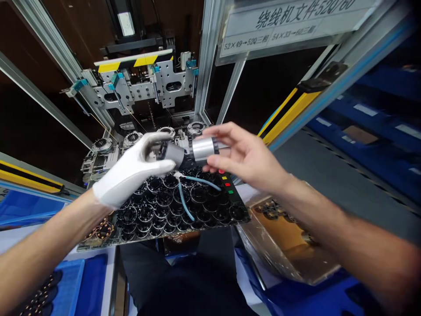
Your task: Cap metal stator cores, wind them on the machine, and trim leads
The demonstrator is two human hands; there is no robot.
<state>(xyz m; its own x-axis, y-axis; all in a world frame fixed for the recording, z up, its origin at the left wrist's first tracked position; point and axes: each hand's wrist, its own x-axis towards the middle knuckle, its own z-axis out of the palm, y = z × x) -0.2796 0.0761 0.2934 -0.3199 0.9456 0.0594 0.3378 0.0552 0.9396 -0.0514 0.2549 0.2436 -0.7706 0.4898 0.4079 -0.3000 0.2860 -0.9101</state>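
My left hand (138, 162), in a white glove, curls its thumb and fingers around a grey cylindrical motor stator (174, 154) with a dark slotted end. My bare right hand (243, 153) grips a shiny silver motor stator (203, 149) with black ends between thumb and fingers. The two cylinders are held almost end to end, slightly blurred; whether they touch I cannot tell. Below them, a tray of stators (164, 197) shows many round metal rims with black inserts. A pair of blue-handled pliers (186, 199) lies open across these rims.
Behind my hands stands a winding machine (138, 87) with several round fixtures (196, 127) and thin wires. Yellow-black guards (289, 114) flank it. A cardboard box (289, 241) with wound parts is at right, a blue bin (69, 285) at lower left.
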